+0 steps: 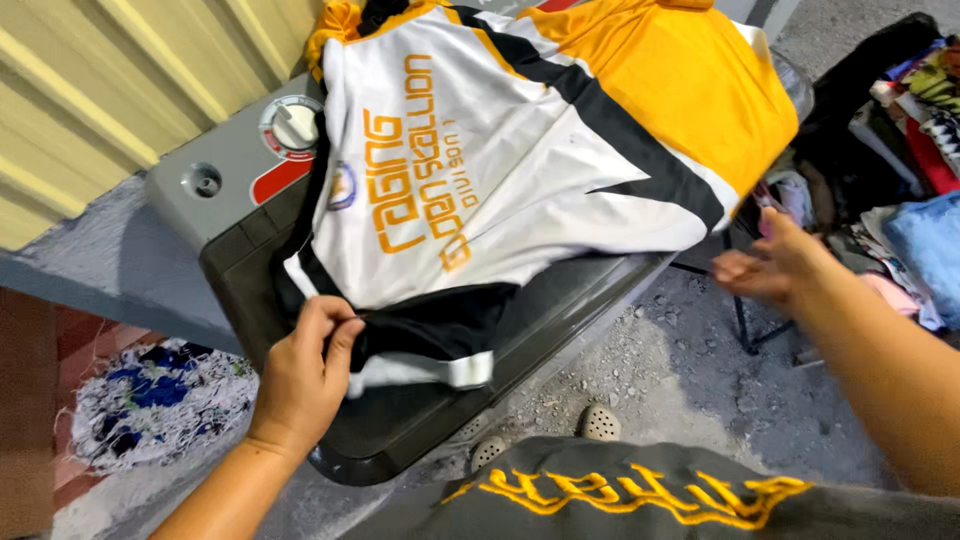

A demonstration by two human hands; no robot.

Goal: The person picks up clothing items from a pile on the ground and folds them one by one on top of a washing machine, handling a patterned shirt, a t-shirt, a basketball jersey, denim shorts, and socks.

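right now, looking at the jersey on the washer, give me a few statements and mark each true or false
1. The jersey lies spread over the lid of the washing machine. True.
2. The left hand pinches the jersey's black edge. True.
3. The right hand grips the jersey's orange shoulder. False: it is off the cloth, in the air beside the machine's right side.
4. The jersey is plain blue. False: it is white, orange and black.
5. A pile of clothes sits at the far right. True.
6. A blue and white rug hangs from the wall. False: it lies on the ground left of the machine.
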